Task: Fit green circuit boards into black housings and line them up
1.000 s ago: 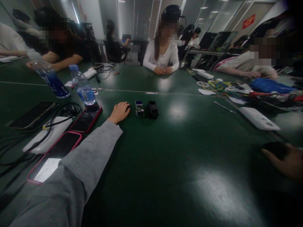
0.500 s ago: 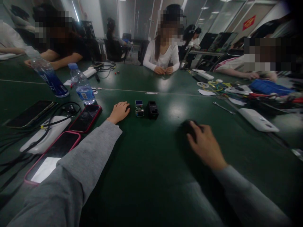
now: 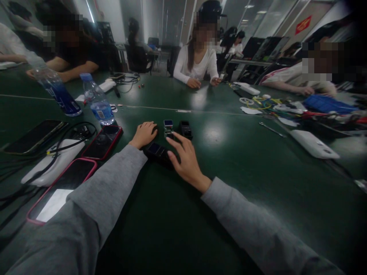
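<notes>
My left hand (image 3: 143, 134) rests palm down on the green table (image 3: 229, 183), fingers curled over something dark that I cannot make out. My right hand (image 3: 185, 158) lies just right of it, fingers round a flat black device (image 3: 157, 151) with a small screen, which sits on the table. Just beyond my hands stand a small module with a blue top (image 3: 168, 128) and a black box (image 3: 185, 130), side by side, untouched.
Phones (image 3: 104, 141), a white power bank (image 3: 53, 162) and cables lie at the left, with two water bottles (image 3: 97, 102) behind them. Another white power bank (image 3: 312, 144) and wires lie at the right. Other people sit round the table's far side.
My right hand has come in from the right with the black device and set it down beside my left hand. My left hand has stayed put.
</notes>
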A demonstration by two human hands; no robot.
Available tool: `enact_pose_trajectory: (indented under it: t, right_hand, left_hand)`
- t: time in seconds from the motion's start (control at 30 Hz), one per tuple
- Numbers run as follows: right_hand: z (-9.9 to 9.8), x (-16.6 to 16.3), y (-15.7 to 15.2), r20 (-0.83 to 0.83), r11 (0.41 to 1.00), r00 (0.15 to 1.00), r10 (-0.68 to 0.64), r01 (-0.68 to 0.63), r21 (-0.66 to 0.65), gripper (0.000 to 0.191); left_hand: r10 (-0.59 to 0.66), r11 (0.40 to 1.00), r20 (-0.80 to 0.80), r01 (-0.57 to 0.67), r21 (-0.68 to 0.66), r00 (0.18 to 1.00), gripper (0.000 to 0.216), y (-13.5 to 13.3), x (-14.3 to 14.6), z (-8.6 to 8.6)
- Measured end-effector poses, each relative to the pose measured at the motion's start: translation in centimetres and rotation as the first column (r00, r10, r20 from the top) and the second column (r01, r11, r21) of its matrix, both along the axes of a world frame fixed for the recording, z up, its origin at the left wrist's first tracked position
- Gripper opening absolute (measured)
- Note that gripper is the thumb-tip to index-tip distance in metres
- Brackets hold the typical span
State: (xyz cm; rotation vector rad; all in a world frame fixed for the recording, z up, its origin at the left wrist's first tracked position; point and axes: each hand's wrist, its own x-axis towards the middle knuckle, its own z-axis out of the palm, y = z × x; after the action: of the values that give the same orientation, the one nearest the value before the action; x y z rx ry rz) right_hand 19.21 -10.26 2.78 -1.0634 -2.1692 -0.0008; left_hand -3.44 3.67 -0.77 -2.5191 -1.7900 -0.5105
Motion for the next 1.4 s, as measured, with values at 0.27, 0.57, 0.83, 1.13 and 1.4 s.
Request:
enact_pose_trajectory:
  t: [0.27,0.57,0.83,1.13,1.4]
  right_hand:
    - [-1.7,3.5,4.4,0.131,0.98,0.973,-0.192,0.197,-0.029,0.054]
    - [-1.1,2.8,3.3,0.19,0.984,0.966,-0.173,0.178,-0.01,0.055]
    - [-1.4,2.6,3.5,0.294,0.998,0.956,-0.022,0.038,-0.049,0.047]
    - [-1.1,2.3,2.8,0.326,0.999,0.945,0.0,0.012,-0.035,0.059]
    - [-1.2,2.4,3.1,0.331,0.996,0.944,0.017,0.014,-0.091,0.058]
  left_hand:
    - [0.005,1.0,0.001,-0.005,-0.008,1.0,0.045,0.0,0.0,0.1]
    - [0.0,1.0,0.006,0.0,-0.004,1.0,0.045,0.0,0.0,0.0]
    - [0.004,1.0,-0.001,-0.004,-0.009,1.0,0.045,0.1,0.0,0.0]
    - [0.007,1.0,-0.003,-0.007,-0.004,1.0,0.044,0.1,0.0,0.0]
    - [-0.003,1.0,-0.003,0.003,-0.01,1.0,0.044,0.0,-0.1,0.1]
